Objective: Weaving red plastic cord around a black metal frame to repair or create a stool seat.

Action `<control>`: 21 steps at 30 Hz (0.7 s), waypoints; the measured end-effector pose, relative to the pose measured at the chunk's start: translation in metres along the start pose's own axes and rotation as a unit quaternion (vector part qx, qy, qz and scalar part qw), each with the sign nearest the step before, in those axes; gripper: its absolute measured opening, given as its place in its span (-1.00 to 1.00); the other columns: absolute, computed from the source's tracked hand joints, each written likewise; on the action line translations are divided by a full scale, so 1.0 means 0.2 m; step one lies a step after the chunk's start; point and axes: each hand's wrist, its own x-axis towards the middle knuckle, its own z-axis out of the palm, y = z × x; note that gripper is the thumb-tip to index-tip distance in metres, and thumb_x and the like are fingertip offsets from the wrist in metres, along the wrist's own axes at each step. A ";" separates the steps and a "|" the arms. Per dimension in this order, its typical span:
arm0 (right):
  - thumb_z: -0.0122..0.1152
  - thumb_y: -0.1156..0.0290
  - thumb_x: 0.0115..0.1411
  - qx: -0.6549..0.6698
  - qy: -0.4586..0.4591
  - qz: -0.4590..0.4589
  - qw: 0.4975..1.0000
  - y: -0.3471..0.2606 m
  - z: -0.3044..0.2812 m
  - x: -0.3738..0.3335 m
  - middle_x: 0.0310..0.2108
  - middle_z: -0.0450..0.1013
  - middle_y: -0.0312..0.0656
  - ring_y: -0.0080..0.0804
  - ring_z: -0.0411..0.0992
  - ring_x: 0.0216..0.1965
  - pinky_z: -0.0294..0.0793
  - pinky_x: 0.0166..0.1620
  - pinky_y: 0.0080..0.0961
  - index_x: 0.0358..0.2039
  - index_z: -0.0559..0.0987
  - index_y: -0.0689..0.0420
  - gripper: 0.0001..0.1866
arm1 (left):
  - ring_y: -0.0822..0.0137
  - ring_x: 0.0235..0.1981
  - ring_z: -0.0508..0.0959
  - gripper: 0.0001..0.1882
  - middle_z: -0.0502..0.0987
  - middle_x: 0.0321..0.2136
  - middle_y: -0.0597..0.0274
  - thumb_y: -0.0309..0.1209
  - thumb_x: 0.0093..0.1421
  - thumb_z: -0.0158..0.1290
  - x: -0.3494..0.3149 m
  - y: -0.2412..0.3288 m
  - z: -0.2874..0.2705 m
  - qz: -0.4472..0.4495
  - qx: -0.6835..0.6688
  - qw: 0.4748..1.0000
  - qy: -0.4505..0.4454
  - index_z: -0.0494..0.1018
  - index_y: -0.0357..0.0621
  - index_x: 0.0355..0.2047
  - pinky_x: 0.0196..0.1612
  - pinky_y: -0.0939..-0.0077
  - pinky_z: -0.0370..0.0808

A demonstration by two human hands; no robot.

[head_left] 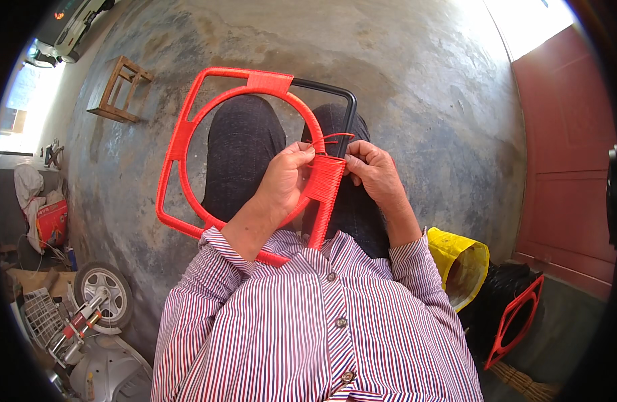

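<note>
Across my knees rests a frame (171, 157), a rounded square with a ring inside it, wrapped almost all over in red cord. One corner at its far right shows bare black tube (352, 110). My left hand (283, 177) is closed on the ring's right side, thumb on top near the end of the wrapping. My right hand (377, 175) pinches at the outer tube just beside the wrapped joint (325, 177); what its fingertips hold is hidden. A loose loop of red cord (338, 136) sticks up between the two hands.
A small wooden stool (120, 90) lies tipped on the concrete floor at far left. A scooter wheel (104, 293) is at lower left. To my right stand a yellow bag (461, 261), a black bundle with another red frame (516, 321), and a red door (570, 161).
</note>
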 end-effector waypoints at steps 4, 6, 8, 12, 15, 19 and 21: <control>0.15 0.45 0.26 0.004 0.004 0.004 1.000 -0.01 0.00 -0.01 -0.51 0.45 -0.38 -0.73 0.30 -0.57 0.31 -0.50 -0.77 -0.26 0.55 0.21 -0.89 | 0.39 -0.19 0.54 -0.82 0.52 -0.23 0.19 -0.51 0.31 -0.11 0.00 0.00 0.00 0.000 -0.005 1.000 0.002 0.36 -0.27 -0.11 0.03 0.45 0.48; 0.15 0.46 0.26 0.011 0.003 0.006 1.000 -0.01 0.00 0.00 -0.50 0.46 -0.37 -0.73 0.31 -0.56 0.30 -0.50 -0.78 -0.24 0.55 0.22 -0.88 | 0.39 -0.18 0.54 -0.82 0.52 -0.22 0.19 -0.51 0.31 -0.11 0.01 0.00 0.00 0.001 -0.008 1.000 0.001 0.36 -0.27 -0.11 0.04 0.45 0.48; 0.16 0.45 0.27 0.014 0.003 0.005 1.000 0.00 -0.01 0.00 -0.50 0.46 -0.37 -0.73 0.31 -0.56 0.30 -0.49 -0.78 -0.24 0.55 0.22 -0.88 | 0.39 -0.18 0.54 -0.83 0.52 -0.22 0.19 -0.51 0.31 -0.11 0.01 0.00 -0.01 -0.001 -0.009 1.000 -0.002 0.37 -0.28 -0.12 0.04 0.46 0.48; 0.16 0.44 0.27 0.043 0.006 0.000 0.999 0.02 -0.02 0.00 -0.49 0.47 -0.35 -0.73 0.32 -0.55 0.30 -0.49 -0.78 -0.24 0.55 0.21 -0.88 | 0.38 -0.18 0.54 -0.83 0.53 -0.21 0.18 -0.51 0.31 -0.11 0.01 0.00 0.00 -0.004 -0.013 1.000 0.002 0.37 -0.28 -0.13 0.05 0.45 0.48; 0.16 0.43 0.27 0.055 0.005 -0.001 0.998 0.01 -0.02 -0.01 -0.50 0.47 -0.35 -0.73 0.31 -0.56 0.29 -0.49 -0.78 -0.24 0.55 0.21 -0.87 | 0.38 -0.18 0.54 -0.84 0.53 -0.22 0.17 -0.51 0.31 -0.10 0.01 0.00 -0.01 -0.007 -0.023 1.000 -0.003 0.37 -0.27 -0.13 0.04 0.45 0.48; 0.17 0.44 0.25 0.078 0.012 0.015 0.997 0.00 -0.03 -0.01 -0.50 0.46 -0.33 -0.69 0.31 -0.57 0.31 -0.48 -0.75 -0.24 0.55 0.22 -0.86 | 0.37 -0.18 0.55 -0.85 0.53 -0.24 0.18 -0.50 0.31 -0.10 0.02 -0.01 -0.03 -0.011 -0.028 0.999 -0.011 0.38 -0.26 -0.15 0.04 0.44 0.49; 0.17 0.43 0.25 0.097 0.013 0.018 0.995 0.00 -0.04 -0.01 -0.51 0.46 -0.33 -0.69 0.31 -0.58 0.31 -0.49 -0.76 -0.24 0.56 0.22 -0.86 | 0.37 -0.19 0.55 -0.85 0.54 -0.24 0.18 -0.50 0.31 -0.10 0.02 -0.01 -0.04 -0.011 -0.025 1.000 -0.011 0.38 -0.26 -0.15 0.03 0.43 0.49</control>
